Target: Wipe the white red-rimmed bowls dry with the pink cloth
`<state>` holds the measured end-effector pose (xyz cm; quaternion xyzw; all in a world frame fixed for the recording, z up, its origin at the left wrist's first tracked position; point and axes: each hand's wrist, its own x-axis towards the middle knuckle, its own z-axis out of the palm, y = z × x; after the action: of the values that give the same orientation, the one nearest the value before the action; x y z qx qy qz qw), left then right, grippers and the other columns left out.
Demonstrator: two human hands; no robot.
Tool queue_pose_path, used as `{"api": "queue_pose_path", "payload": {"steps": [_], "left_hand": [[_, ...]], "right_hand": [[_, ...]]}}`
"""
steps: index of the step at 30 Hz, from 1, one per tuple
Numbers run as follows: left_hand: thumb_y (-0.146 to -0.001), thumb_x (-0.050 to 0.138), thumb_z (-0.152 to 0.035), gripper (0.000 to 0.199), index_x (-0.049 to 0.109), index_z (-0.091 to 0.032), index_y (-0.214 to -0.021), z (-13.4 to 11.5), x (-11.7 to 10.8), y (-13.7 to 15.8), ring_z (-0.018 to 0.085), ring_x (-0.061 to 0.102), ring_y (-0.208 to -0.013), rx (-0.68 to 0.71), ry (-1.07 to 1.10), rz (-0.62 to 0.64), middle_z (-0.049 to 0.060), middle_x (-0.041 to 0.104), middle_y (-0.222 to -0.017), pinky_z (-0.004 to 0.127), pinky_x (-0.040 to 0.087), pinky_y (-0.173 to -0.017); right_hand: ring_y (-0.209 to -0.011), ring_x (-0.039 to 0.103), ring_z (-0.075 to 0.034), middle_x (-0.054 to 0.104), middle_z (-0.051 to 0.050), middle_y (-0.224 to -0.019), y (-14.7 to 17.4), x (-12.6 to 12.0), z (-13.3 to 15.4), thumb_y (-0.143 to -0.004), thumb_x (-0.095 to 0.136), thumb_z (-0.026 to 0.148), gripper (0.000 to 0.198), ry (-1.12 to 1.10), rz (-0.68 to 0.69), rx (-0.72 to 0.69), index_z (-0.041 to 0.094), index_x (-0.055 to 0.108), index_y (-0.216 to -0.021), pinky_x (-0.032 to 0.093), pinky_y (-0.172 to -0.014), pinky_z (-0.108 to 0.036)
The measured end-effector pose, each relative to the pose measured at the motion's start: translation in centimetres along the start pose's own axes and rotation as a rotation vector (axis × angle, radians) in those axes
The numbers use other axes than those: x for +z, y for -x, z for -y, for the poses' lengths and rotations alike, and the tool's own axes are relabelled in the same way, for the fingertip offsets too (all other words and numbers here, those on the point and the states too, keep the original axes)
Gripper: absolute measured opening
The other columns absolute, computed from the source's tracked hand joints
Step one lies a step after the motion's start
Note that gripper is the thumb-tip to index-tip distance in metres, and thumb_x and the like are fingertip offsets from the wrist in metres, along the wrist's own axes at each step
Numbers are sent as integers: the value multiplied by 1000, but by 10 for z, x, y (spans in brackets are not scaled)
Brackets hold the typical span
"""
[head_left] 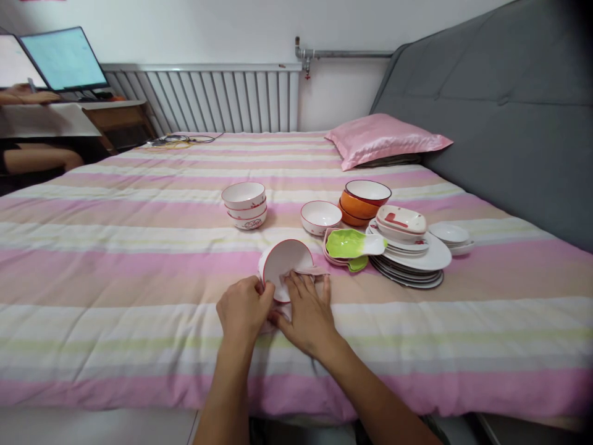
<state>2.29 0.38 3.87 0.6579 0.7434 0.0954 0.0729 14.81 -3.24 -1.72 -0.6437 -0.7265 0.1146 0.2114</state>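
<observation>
A white bowl [277,270] with a red rim is tilted on its side above the bed, its inside facing me. My left hand [245,307] grips its left edge, thumb over the rim. Fingers of my right hand [306,312] press a pale pink cloth [312,271] against the inside of the bowl. More of the cloth hangs below the bowl. Behind it, another red-rimmed white bowl [320,216] stands upright. To its left is a stack of similar bowls [245,205].
Orange bowls [364,204] are stacked at the right. Near them lie green leaf-shaped dishes [347,243], stacked plates [433,254] and small white dishes [449,233]. A pink pillow [384,137] rests by the grey headboard [504,93]. At far left a person's arm [28,96] shows beside monitors [65,59].
</observation>
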Motion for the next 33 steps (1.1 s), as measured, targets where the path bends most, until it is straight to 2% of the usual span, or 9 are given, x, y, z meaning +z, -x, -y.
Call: {"api": "queue_pose_path", "payload": {"steps": [4,7,12,23,33], "left_hand": [[-80,36,-59,52,70,-21,-72,-4,3,1,31,66,-83,-37,-20,144,13,72,-80,35,41,-65],[-79,37,-59,53,72,-19,-78,-7,7,2,33,67,-86,-37,-24,220,15,72,-84,36,43,-67],[-80,37,-49,48,73,-18,-84,-8,10,2,33,67,-90,-25,-44,229,18,72,-90,37,45,-70],[-81,35,-45,48,73,-16,-84,-7,9,3,33,67,-90,19,-52,226,18,72,-90,37,46,-71],[-81,35,-44,48,73,-15,-85,-6,9,3,33,67,-90,31,-58,222,19,72,-91,37,46,-71]], "right_hand": [[-139,27,-29,36,-12,-150,-1,1,-1,-87,41,56,67,0,0,-1,17,36,-142,-8,-111,-59],[-139,26,-28,36,-11,-150,-1,2,-1,-87,42,52,65,-1,-8,-7,18,35,-142,-10,-111,-59],[-139,26,-28,36,-9,-150,0,2,-1,-88,41,51,63,6,-10,-11,20,35,-143,-9,-111,-59],[-136,29,-29,36,-10,-150,-4,2,-1,-86,41,51,65,3,-21,-6,19,35,-142,1,-110,-56],[-137,26,-30,34,-10,-151,-3,0,1,-87,40,48,66,73,17,6,18,31,-145,-1,-110,-57]]}}
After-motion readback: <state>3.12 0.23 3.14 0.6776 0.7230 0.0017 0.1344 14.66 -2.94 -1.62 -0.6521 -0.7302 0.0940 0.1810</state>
